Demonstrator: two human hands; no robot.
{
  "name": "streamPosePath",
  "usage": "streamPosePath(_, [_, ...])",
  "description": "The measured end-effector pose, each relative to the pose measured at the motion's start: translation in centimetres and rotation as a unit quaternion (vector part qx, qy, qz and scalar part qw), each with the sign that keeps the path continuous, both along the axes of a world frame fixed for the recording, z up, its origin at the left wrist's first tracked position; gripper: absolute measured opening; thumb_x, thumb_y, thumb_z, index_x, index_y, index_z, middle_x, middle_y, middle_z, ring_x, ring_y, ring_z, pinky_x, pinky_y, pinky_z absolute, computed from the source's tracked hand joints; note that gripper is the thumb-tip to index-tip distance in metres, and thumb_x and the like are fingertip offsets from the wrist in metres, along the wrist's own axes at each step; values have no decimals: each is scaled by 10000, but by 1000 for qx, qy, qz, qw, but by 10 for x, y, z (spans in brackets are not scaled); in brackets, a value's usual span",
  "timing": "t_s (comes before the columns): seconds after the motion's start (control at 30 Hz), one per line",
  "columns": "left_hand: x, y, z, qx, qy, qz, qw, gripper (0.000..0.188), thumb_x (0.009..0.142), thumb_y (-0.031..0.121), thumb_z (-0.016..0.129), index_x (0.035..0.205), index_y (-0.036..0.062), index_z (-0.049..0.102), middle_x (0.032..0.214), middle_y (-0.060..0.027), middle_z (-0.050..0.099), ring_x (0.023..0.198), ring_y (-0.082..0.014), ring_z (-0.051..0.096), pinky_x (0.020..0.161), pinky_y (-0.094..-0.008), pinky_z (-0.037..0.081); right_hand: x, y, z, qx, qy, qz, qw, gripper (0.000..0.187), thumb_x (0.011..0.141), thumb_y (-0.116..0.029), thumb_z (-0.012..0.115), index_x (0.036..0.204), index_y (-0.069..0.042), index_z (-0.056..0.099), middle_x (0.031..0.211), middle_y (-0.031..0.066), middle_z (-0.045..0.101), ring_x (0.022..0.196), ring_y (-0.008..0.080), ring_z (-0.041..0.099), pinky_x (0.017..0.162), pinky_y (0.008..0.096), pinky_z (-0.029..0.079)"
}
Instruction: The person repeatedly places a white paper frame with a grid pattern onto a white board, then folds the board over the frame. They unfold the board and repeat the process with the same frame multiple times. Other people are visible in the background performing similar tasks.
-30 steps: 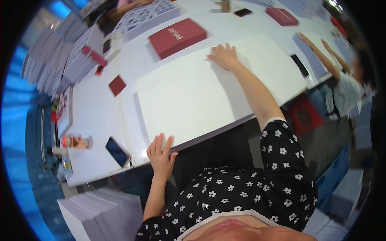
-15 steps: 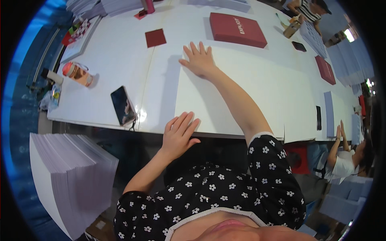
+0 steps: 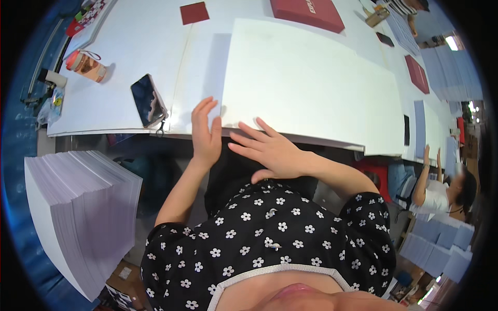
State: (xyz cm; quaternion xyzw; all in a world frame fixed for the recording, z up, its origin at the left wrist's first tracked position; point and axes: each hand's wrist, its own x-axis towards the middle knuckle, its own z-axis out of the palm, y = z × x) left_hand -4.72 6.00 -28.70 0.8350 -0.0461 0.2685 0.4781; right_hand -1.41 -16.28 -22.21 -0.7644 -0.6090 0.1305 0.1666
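A large stack of white sheets (image 3: pixel 311 85) lies on the white table (image 3: pixel 140 39) in front of me. Upright beside its near left corner, my left hand (image 3: pixel 206 136) has its fingers stretched out and holds nothing. My right hand (image 3: pixel 272 151) is at the front edge of the stack, fingers spread and palm turned toward me, also holding nothing. Whether its fingertips touch the edge I cannot tell.
A phone (image 3: pixel 148 101) and a drink bottle (image 3: pixel 87 66) are on the left, with a dark red square (image 3: pixel 195 13) farther back. Behind the stack is a dark red box (image 3: pixel 308 13). A tall paper pile (image 3: pixel 83 212) stands at lower left; a co-worker (image 3: pixel 441 192) is at right.
My right hand has come back from the far left of the stack to its front edge. The left hand has moved slightly left and turned upright. The whole view has shifted.
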Motion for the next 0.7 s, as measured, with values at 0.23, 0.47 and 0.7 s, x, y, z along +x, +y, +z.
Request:
streamPosePath(0.23, [-31, -2, 2, 116, 35, 3, 993, 451, 955, 173, 612, 1353, -1, 491, 1359, -183, 511, 1259, -349, 473, 1054, -432, 370, 1, -140, -1, 94, -181, -428, 880, 665, 736, -160, 804, 1335, -65, 532, 1351, 157, 543, 1288, 364, 474, 1070, 467, 358])
streamPosePath(0.47, [-26, -10, 7, 225, 6, -4, 974, 510, 821, 153, 765, 1286, 70, 573, 1251, -139, 546, 1154, -333, 500, 972, -439, 403, -14, -192, -6, -9, -177, -487, 855, 719, 708, -197, 830, 1353, -112, 524, 1331, 146, 536, 1259, 319, 490, 1021, 437, 393])
streamPosePath(0.7, [-31, -13, 14, 288, -10, -12, 957, 540, 725, 101, 821, 1225, 94, 615, 1173, -121, 544, 1124, -324, 500, 952, -431, 407, -4, -213, -20, -29, -208, -556, 805, 808, 712, -291, 846, 1411, -124, 477, 1419, 222, 463, 1318, 418, 428, 1070, 467, 382])
